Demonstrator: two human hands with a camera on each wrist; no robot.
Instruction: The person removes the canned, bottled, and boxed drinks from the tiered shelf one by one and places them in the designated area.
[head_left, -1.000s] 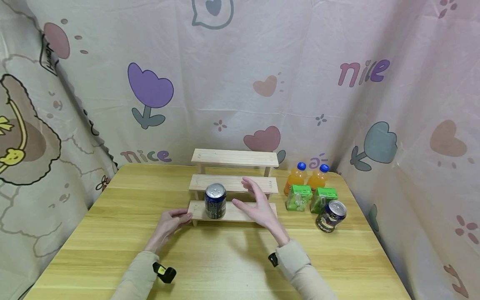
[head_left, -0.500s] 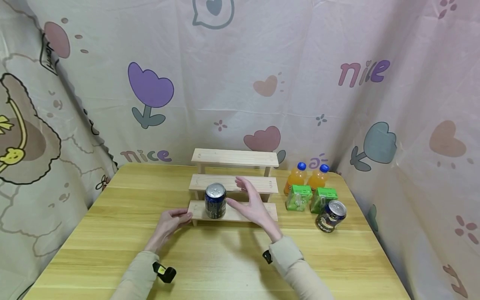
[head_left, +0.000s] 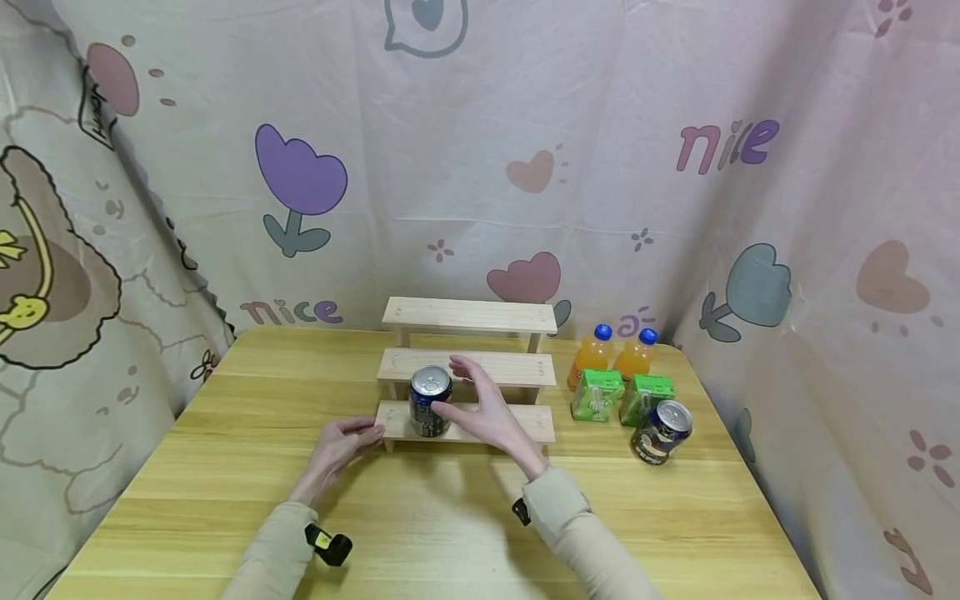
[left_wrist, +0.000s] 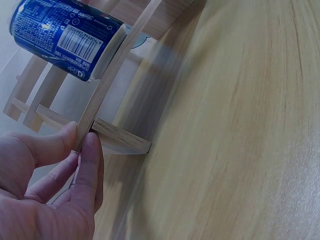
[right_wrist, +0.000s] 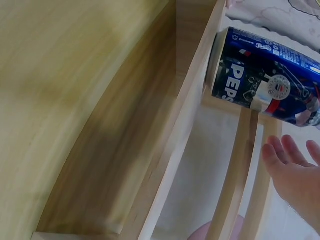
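Observation:
A dark blue Pepsi can (head_left: 431, 402) stands upright on the lowest step, left of middle, of a three-step wooden display rack (head_left: 517, 423). At that step's left end, my left hand (head_left: 339, 450) pinches the board between thumb and fingers, as the left wrist view shows closely (left_wrist: 65, 185). My right hand (head_left: 489, 415) is at the can's right side, thumb in front and fingers spread behind. In the right wrist view a gap shows between the fingers of the right hand (right_wrist: 295, 175) and the can (right_wrist: 270, 80).
To the rack's right stand two orange drink bottles (head_left: 592, 357) with blue caps, two green drink cartons (head_left: 597, 396) and a second dark can (head_left: 662, 433), which looks tilted. A printed curtain (head_left: 450, 167) hangs behind the wooden table (head_left: 262, 400).
My right hand has moved left along the rack to the can, its thumb now overlapping the can's front. The left hand and the can have stayed in place.

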